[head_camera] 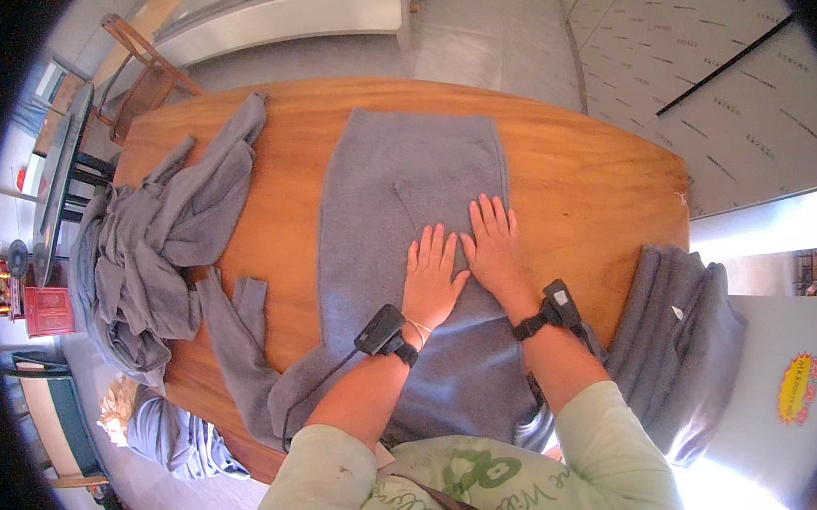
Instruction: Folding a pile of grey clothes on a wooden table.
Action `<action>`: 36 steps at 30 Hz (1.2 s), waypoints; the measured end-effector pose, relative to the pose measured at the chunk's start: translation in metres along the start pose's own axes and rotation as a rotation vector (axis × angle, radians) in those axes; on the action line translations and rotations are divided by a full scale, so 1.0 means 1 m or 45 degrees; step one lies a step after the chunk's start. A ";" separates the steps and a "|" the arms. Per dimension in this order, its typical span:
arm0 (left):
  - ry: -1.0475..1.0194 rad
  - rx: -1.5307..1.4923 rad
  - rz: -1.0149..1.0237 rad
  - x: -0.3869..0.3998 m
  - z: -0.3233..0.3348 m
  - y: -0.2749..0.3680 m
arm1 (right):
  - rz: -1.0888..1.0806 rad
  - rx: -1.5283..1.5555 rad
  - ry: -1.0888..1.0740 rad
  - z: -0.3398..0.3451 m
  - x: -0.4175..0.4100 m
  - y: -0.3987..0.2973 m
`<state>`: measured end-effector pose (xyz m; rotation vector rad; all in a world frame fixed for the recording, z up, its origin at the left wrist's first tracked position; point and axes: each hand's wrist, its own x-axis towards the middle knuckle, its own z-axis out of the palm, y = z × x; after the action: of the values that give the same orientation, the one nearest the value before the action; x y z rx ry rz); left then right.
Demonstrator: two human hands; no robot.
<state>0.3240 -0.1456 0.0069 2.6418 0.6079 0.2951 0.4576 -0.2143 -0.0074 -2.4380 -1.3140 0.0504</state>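
Note:
A grey knitted garment [389,165] lies spread on the wooden table, with its lower part hanging over the near edge in front of me. Flat on its middle rests my left hand [432,281], fingers spread a little and pointing away from me. My right hand [496,249] lies palm down beside it, near the garment's right edge. Neither hand grasps anything. A thin crease runs through the cloth just ahead of my left fingers. One narrow grey piece, like a sleeve [235,350], extends to the left of the garment.
A heap of grey garments [183,234] covers the left end of the wooden table [573,189]. Folded grey garments [666,330] hang over its right near corner. Beyond stand a wooden chair [142,82] and a white-framed piece of furniture [317,19]. More bundled cloth [174,437] sits lower left.

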 end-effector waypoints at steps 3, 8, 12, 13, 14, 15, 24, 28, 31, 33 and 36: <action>-0.032 -0.022 0.039 0.001 0.003 -0.002 | -0.066 -0.077 0.054 -0.002 -0.010 0.006; -0.013 0.016 0.070 0.002 0.003 -0.010 | -0.022 -0.152 0.135 -0.001 -0.001 0.003; -0.011 0.005 0.096 -0.008 -0.012 -0.021 | -0.066 -0.132 0.160 0.004 0.002 0.009; -0.039 -0.005 0.056 -0.018 -0.022 -0.026 | -0.075 -0.141 0.164 0.006 0.001 0.013; 0.112 -0.005 0.081 -0.032 -0.035 -0.035 | -0.084 -0.149 0.167 0.007 -0.002 0.018; 0.158 0.004 0.029 -0.053 -0.056 -0.048 | -0.092 -0.131 0.158 0.005 -0.006 0.021; 0.597 0.358 -1.338 -0.388 -0.154 -0.233 | -0.136 0.177 -0.004 -0.044 -0.084 -0.026; 0.298 -0.652 -1.850 -0.369 -0.167 -0.185 | -0.048 0.310 -0.144 -0.041 -0.131 -0.025; 0.307 -0.719 -1.856 -0.372 -0.151 -0.176 | -0.078 0.348 -0.199 -0.040 -0.142 -0.038; 0.270 -0.585 -1.806 -0.375 -0.145 -0.177 | -0.077 0.357 -0.215 -0.040 -0.146 -0.043; 0.487 -1.487 -1.910 -0.375 -0.147 -0.175 | -0.081 0.332 -0.207 -0.037 -0.152 -0.046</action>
<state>-0.1148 -0.1230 0.0200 0.6384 1.6307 0.4400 0.3425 -0.3265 0.0205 -2.2077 -1.3575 0.3864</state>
